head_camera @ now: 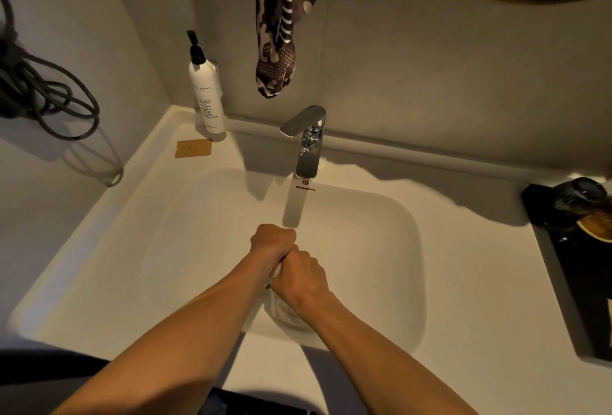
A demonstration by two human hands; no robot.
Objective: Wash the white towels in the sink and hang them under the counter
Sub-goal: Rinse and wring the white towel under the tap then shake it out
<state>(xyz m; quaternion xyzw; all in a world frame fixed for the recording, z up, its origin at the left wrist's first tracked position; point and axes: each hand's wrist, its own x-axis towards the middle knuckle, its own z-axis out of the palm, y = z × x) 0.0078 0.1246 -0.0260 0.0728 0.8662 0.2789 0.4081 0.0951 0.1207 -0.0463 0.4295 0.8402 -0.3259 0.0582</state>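
White towel: we see it bunched and twisted over the middle of the sink basin, toward the near wall. Only two portions show: a small pale strip between the two fists and a wrinkled bulge hanging beneath the right wrist. The remainder is hidden by the hands.

Left hand: fist clenched around the upper end of the towel, knuckles toward the faucet. Right hand: fist clenched around the towel just below, touching the left hand. Both forearms enter from the bottom edge and converge over the basin.

Faucet: chrome, single lever, mounted at the back rim of the basin, with its spout pointing toward the hands. We cannot tell whether water is running. A small overflow slot sits in the basin wall just under the spout.

Counter: white, surrounds the basin. At the back left stands a white pump bottle with a black pump head; just in front of it lies a small tan card. On the right side lies a black tray holding a dark round object and a wooden item, both partly cut off by the frame edge.

Wall: a brown patterned cloth hangs above the faucet. A coiled dark cable hangs at the left wall.
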